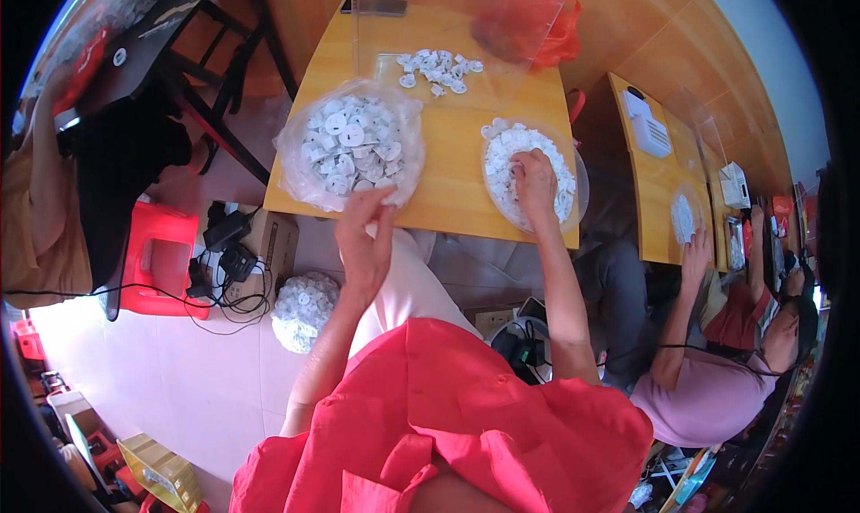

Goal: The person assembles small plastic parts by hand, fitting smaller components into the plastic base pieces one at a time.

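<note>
The right hand [535, 177] is pressing curled fingers into the white parts in the right dish [573, 210], while the left hand [365, 235] is pinching something small just below the bag [351, 146] of discs.

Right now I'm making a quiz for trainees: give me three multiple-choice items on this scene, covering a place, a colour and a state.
1. Where is the right hand?
A. in the right tray of small white parts
B. on the red stool
C. in the floor bag

2. The tabletop is:
A. blue
B. yellow wood
C. black

3. The left hand is:
A. flat on the table
B. raised, fingers pinched near the bag of white discs
C. holding a phone

Key: A, it rests among the parts; B, bare wood shows; C is wrong, B fits the pinched fingers.
</note>
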The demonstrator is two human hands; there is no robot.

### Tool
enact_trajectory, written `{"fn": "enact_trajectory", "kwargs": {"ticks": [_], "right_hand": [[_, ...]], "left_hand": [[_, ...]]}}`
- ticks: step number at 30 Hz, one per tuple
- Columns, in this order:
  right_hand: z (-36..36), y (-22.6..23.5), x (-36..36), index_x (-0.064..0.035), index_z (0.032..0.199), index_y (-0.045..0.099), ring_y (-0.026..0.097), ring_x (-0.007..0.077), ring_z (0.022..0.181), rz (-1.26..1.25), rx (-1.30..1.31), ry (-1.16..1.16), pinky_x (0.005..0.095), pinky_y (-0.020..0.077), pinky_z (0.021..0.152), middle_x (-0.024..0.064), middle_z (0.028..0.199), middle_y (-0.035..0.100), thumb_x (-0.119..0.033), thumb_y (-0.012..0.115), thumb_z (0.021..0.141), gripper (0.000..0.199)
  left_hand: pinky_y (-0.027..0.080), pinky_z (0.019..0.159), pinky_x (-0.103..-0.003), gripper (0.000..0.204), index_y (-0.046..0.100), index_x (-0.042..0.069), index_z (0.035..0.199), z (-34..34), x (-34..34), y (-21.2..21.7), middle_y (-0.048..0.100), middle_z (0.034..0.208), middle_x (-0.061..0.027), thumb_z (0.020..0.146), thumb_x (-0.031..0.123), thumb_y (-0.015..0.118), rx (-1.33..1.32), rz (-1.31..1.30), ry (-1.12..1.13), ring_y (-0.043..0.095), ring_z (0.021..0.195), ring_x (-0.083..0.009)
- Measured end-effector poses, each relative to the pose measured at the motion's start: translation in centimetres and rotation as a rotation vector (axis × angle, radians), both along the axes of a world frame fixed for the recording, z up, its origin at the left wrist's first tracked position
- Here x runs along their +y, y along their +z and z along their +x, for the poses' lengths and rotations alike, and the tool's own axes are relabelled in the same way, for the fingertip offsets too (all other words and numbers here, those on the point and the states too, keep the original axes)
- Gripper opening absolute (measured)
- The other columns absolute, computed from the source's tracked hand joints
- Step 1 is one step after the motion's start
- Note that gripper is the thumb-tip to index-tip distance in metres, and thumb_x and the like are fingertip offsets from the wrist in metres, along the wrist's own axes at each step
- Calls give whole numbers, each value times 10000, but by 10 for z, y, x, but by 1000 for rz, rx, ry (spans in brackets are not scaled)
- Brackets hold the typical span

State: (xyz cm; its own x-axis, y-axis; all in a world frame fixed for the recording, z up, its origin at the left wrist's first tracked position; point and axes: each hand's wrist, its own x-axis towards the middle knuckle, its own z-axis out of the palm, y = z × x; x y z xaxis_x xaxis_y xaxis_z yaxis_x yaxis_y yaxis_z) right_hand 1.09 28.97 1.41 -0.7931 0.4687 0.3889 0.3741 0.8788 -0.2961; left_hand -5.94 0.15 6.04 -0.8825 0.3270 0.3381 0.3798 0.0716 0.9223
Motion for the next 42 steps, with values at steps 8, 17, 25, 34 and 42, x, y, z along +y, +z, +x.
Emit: {"fn": "enact_trajectory", "kwargs": {"ticks": [8, 17, 25, 34, 42], "right_hand": [[15, 16, -22, -15, 904, 664, 567, 99, 553, -1063, 278, -32, 218, 442, 513, 44, 688, 636, -16, 655, 766, 139], [31, 50, -113, 3, 918, 664, 551, 50, 575, -1231, 167, 155, 177, 448, 527, 25, 697, 635, -33, 650, 798, 126], [36, 41, -130, 8, 921, 657, 550, 59, 594, -1222, 168, 190, 180, 445, 527, 28, 753, 620, -10, 632, 809, 116], [42, 30, -134, -10, 928, 658, 548, 60, 599, -1196, 148, 175, 193, 445, 538, 20, 719, 620, -45, 624, 822, 117], [23, 5, -32, -19, 896, 655, 611, 210, 649, -450, 204, 12, 299, 477, 617, 111, 756, 619, -13, 620, 747, 153]], "left_hand": [[493, 749, -246, 217, 603, -17, 1076, 42, 3, -49, 627, 962, -82, 879, 61, 552, -654, 254, -307, 614, 830, -144], [497, 822, -263, 372, 492, 18, 1243, 32, 21, -34, 590, 1110, -90, 940, 234, 484, -1098, 494, -541, 604, 937, -157], [507, 844, -270, 376, 474, 18, 1253, 29, 16, -54, 585, 1104, -77, 938, 224, 485, -1235, 670, -625, 597, 967, -153], [522, 784, -239, 305, 543, 26, 1187, 31, 10, -53, 612, 1044, -76, 918, 168, 527, -1285, 620, -592, 614, 916, -155], [527, 822, -268, 308, 526, 0, 1185, 31, 5, -55, 599, 1084, -134, 921, 157, 510, -1266, 619, -570, 612, 948, -200]]}}
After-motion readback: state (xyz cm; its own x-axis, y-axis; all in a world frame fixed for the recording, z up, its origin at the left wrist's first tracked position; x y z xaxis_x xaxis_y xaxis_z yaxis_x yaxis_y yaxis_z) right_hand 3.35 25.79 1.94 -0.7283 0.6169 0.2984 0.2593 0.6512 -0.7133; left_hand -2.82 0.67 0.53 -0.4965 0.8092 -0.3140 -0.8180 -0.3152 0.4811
